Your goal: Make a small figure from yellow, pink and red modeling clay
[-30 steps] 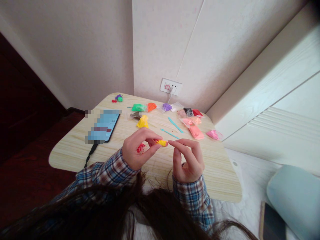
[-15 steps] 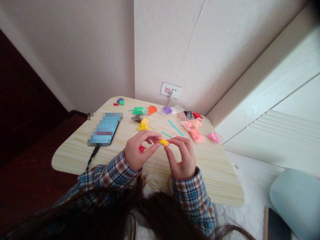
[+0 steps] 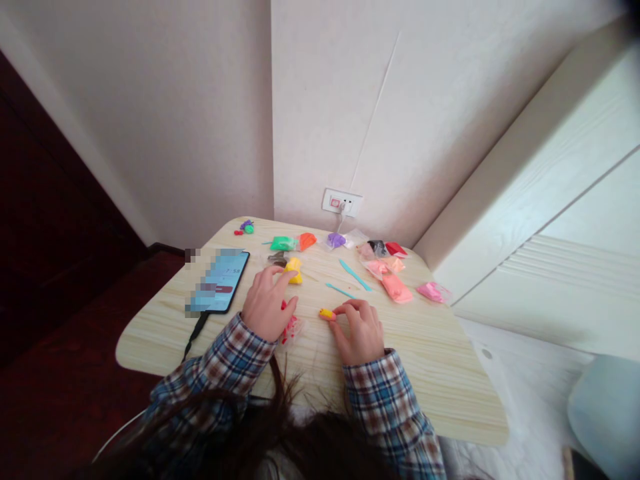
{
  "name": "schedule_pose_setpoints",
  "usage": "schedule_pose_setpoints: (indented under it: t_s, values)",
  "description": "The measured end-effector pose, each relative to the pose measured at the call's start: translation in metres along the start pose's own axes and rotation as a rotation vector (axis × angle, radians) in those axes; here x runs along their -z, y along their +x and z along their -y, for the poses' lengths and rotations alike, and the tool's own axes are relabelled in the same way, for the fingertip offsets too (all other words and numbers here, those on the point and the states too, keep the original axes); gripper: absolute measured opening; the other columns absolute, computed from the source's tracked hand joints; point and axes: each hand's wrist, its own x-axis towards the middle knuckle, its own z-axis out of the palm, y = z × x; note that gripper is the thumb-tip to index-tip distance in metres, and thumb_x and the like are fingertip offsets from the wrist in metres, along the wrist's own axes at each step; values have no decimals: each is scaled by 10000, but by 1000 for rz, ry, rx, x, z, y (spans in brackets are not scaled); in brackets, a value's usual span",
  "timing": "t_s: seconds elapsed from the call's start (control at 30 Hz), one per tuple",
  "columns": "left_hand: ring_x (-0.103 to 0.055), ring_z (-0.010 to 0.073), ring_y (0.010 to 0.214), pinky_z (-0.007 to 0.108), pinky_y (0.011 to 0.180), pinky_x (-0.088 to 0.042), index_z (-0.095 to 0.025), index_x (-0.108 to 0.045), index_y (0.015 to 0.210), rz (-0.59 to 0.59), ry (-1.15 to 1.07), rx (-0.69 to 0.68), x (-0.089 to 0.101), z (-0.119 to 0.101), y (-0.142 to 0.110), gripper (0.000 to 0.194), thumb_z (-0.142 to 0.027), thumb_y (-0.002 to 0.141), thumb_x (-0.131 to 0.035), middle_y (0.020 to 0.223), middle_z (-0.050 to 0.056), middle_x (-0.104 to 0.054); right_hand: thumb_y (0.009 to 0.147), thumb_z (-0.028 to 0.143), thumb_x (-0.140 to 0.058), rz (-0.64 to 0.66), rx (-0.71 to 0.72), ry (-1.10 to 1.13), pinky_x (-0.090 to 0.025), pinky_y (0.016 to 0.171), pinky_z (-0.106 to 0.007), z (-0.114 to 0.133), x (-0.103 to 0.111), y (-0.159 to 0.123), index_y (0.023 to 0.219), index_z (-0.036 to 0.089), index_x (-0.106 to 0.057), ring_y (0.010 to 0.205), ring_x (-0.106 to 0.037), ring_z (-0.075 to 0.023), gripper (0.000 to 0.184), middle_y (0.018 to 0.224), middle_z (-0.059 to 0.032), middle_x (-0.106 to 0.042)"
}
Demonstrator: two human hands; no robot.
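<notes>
- Thumb and fingers of the right hand [image 3: 361,333] are clamped on a small yellow piece [image 3: 326,313], which sticks out leftward from the fingertips, above the near middle of the table [image 3: 430,380].
- The left hand [image 3: 267,308] is palm down, thumb and fingers apart; its fingertips overlap the yellow packet [image 3: 295,273] in view, and whether they touch it I cannot tell.
- Red bits in clear wrap [image 3: 293,329] lie beside the left thumb, partly hidden by that hand.
- Plaid sleeves [image 3: 380,387] cover both wrists.
- Just beyond the yellow piece lie a thin blue tool [image 3: 340,291] and a broader blue tool [image 3: 355,275], both slanting.
- A phone [image 3: 220,288] lies left of the left hand, partly pixelated, with a dark cable [image 3: 196,333] at its near end.
- Behind the yellow packet are a dark packet [image 3: 278,259], a green packet [image 3: 283,244] and an orange packet [image 3: 307,241].
- Farther right sit a purple packet [image 3: 336,240], a black packet [image 3: 377,249], a red packet [image 3: 397,249], a salmon packet [image 3: 397,289] and a pink packet [image 3: 432,292].
- Small purple, green and red pieces [image 3: 249,229] gather at the far left corner.
- A wall socket [image 3: 343,202] holds a plug behind the table.
</notes>
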Motion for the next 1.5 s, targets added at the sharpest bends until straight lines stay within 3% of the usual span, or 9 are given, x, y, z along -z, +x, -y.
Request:
schedule_pose_setpoints:
  t_s: [0.3,0.4,0.6,0.73,0.87,1.03,1.13,1.3,1.5]
  values:
    - [-485,326,1067,466,832,-460,-162,-430,1286,131,226,78,5,-19,20,481,-292,830,-513,1186,179,-482,755,224,-579,-10,-44,9,-392,660,-331,-5,1,0,887,189,-604,850,-515,-224,139,942,-68,-592]
    - [-494,322,1049,455,817,-462,-192,-529,1181,207,264,76,3,-26,26,356,-296,841,-502,1143,159,-496,795,212,-509,-24,-68,-19,-424,709,-353,-11,3,2,951,169,-605,913,-526,-235,188,1032,-98,-598]
    - [-516,277,1007,413,822,-466,-150,-585,960,271,232,71,-5,-21,24,205,-294,833,-514,1058,132,-502,831,142,-426,242,-129,-90,-375,913,-381,-4,3,12,1166,161,-538,1198,-432,-235,354,1337,-85,-493]
    - [-530,240,949,364,811,-463,-144,-547,815,227,167,72,-5,-16,25,85,-226,812,-524,962,104,-518,837,123,-428,337,-146,-58,-342,902,-346,-2,10,21,1073,175,-589,1114,-497,-207,291,1207,-76,-593]
    - [-547,204,861,345,794,-449,-178,-438,641,76,-15,15,1,-15,26,171,-169,773,-546,858,50,-534,799,139,-498,338,-242,-61,-345,745,-316,-11,16,25,864,190,-606,946,-539,-213,136,961,-60,-632]
    - [-580,189,879,328,793,-462,-187,-412,732,-108,-566,27,6,-20,26,285,-198,649,-685,885,23,-574,783,71,-491,322,-367,-88,-341,693,-303,-15,9,23,967,153,-516,872,-565,-204,203,902,-68,-622]
    - [-584,166,860,306,782,-475,-184,-467,940,-92,-840,45,4,-19,24,379,-192,635,-692,918,18,-574,800,50,-452,309,-370,-158,-340,689,-324,-12,5,20,935,158,-528,914,-564,-243,190,915,-90,-619]
    - [-561,180,971,311,872,-447,-184,-526,1086,3,-975,-56,4,-17,21,377,-175,724,-632,1031,58,-572,795,46,-423,239,-328,-151,-357,683,-346,-13,3,15,927,158,-534,895,-553,-266,206,892,-108,-603]
    - [-540,199,1012,319,888,-433,-172,-526,1080,68,-1032,-129,4,-19,16,316,-198,774,-605,1092,88,-545,829,98,-356,142,-191,344,-421,600,-300,-11,17,24,887,153,-533,620,-522,-139,194,849,-63,-509]
